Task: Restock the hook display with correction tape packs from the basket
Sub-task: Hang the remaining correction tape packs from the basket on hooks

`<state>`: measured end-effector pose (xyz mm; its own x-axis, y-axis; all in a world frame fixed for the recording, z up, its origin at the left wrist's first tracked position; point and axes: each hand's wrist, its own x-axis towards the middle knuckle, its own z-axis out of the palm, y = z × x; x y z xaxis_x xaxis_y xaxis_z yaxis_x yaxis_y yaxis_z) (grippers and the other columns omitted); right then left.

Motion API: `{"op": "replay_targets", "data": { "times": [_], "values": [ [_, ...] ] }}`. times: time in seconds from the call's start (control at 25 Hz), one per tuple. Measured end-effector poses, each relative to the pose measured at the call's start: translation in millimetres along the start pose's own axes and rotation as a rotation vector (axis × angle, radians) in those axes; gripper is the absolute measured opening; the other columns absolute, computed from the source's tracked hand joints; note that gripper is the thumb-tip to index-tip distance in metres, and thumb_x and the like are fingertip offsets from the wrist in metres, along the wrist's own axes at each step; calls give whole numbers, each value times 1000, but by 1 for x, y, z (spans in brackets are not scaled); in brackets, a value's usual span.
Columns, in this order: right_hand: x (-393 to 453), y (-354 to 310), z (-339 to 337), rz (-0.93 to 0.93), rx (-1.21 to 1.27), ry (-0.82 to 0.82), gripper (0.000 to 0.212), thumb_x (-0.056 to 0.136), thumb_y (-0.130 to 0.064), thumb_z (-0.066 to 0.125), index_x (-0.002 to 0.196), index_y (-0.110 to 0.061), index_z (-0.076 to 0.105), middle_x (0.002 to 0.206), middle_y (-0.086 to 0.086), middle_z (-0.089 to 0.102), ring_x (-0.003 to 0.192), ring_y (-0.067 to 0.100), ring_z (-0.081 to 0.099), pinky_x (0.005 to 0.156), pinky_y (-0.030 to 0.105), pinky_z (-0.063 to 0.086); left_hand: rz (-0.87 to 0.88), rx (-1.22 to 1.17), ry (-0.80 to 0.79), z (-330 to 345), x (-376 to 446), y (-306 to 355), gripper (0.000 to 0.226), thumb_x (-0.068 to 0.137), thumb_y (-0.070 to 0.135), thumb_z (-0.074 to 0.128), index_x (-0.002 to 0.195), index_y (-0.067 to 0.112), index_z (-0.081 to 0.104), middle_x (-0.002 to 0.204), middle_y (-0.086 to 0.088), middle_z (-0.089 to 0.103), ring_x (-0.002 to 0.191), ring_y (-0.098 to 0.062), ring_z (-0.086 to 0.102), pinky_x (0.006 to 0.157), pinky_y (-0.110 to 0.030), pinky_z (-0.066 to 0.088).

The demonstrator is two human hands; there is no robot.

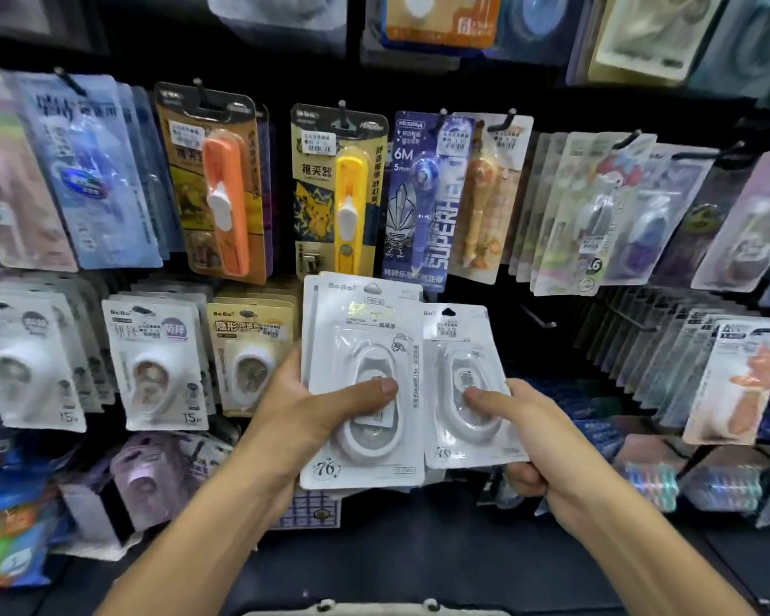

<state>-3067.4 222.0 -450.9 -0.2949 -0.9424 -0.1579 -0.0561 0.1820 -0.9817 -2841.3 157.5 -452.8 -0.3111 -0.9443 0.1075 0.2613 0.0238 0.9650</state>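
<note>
Head view: your left hand (pixel 316 406) grips stack of packs (pixel 361 349), thumb pressed on top; right hand (pixel 530 433) pinches single pack (pixel 463 384) beside it. Bare hook (pixel 539 315) just above right fingers. Nothing hung yet; whole handful left.

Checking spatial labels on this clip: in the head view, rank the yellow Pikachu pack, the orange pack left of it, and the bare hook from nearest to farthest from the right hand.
From the right hand:
1. Bare hook, just up-right.
2. Yellow Pikachu pack, up-left.
3. Orange pack, farther left.
</note>
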Motion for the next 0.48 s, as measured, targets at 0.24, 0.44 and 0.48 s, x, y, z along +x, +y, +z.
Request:
{"op": "replay_targets", "data": {
  "times": [0.24, 0.44, 0.48],
  "values": [
    [-4, -6, 5, -26, -35, -17, 8, 90, -33, 69, 95, -27, 68, 61, -8, 65, 32, 5, 33, 36, 19, 21, 42, 26, 57, -4, -3, -1, 76, 42, 33, 96, 113, 30, 67, 104, -4, 80, 92, -28, 77, 80, -44, 61],
    [-4, -11, -2, 6, -36, 8, 11, 87, -30, 71, 94, -22, 74, 65, 0, 65, 29, 6, 31, 34, 17, 18, 59, 29, 88, -7, -6, -3, 61, 43, 33, 95, 99, 38, 72, 101, -1, 80, 89, -26, 78, 70, -36, 63],
    [-5, -12, -3, 15, -50, 3, 13, 87, -30, 71, 95, -21, 75, 66, 1, 66, 28, 6, 32, 34, 16, 19, 58, 31, 88, -8, -6, -2, 58, 42, 33, 95, 95, 40, 73, 100, -1, 80, 88, -25, 78, 67, -34, 63]
  ]
}}
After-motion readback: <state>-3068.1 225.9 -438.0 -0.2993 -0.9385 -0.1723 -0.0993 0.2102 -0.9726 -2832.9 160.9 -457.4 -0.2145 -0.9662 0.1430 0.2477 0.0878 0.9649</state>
